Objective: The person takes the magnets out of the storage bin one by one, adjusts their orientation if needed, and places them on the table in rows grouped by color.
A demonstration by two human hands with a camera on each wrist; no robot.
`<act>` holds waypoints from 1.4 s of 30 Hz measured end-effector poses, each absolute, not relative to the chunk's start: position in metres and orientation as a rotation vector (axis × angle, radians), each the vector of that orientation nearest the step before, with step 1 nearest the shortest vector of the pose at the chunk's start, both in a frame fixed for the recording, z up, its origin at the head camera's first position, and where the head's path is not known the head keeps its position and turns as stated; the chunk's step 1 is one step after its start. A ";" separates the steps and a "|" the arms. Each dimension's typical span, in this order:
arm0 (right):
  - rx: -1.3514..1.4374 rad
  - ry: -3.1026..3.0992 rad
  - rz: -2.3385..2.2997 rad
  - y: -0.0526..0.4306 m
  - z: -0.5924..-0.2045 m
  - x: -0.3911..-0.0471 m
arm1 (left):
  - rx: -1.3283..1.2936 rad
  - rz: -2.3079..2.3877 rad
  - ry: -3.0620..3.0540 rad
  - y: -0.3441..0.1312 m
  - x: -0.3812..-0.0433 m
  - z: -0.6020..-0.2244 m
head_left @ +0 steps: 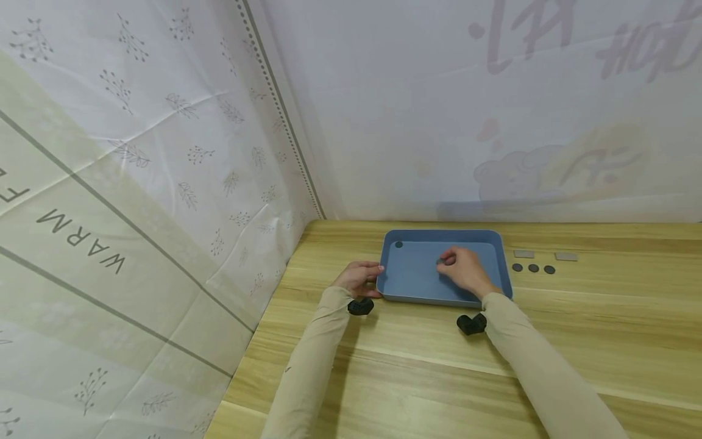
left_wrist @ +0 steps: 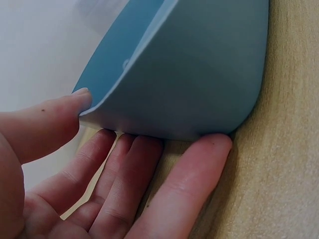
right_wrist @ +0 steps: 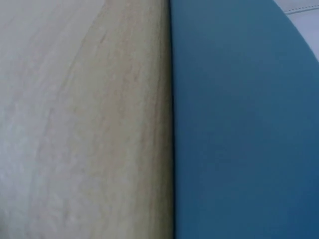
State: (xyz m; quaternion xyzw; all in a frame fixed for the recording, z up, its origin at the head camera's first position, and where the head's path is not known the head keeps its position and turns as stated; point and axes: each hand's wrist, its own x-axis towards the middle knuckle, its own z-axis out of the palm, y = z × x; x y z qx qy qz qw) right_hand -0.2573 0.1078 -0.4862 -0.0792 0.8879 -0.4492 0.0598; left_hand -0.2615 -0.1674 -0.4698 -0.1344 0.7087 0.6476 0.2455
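A shallow blue tray point(head_left: 433, 299) lies on the wooden table. At its left end is my left hand point(head_left: 359, 279), holding the tray wall. In the left wrist view, the thumb point(left_wrist: 82, 99) lies over the rim and the other fingers point(left_wrist: 194, 174) touch the outer wall low down. Over the tray's inside, my right hand point(head_left: 465, 269) pinches a small dark grey disc point(head_left: 440, 261) between thumb and fingertips. Another dark disc point(head_left: 398, 244) sits in the tray's far left corner. The right wrist view shows only the tray's outer wall point(right_wrist: 239, 129) and table, no hand.
Right of the tray, on the table point(head_left: 417, 372), three dark discs point(head_left: 533, 268) form a row. Behind them lie two grey rectangular pieces, one nearer the tray point(head_left: 523, 254) and one farther right point(head_left: 566, 256). Printed cloth point(head_left: 384, 122) hangs behind the table and along its left side.
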 end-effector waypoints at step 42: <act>-0.316 2.667 -1.497 0.124 -0.482 -0.250 | -0.363 1.770 1.933 -0.168 -0.261 -0.470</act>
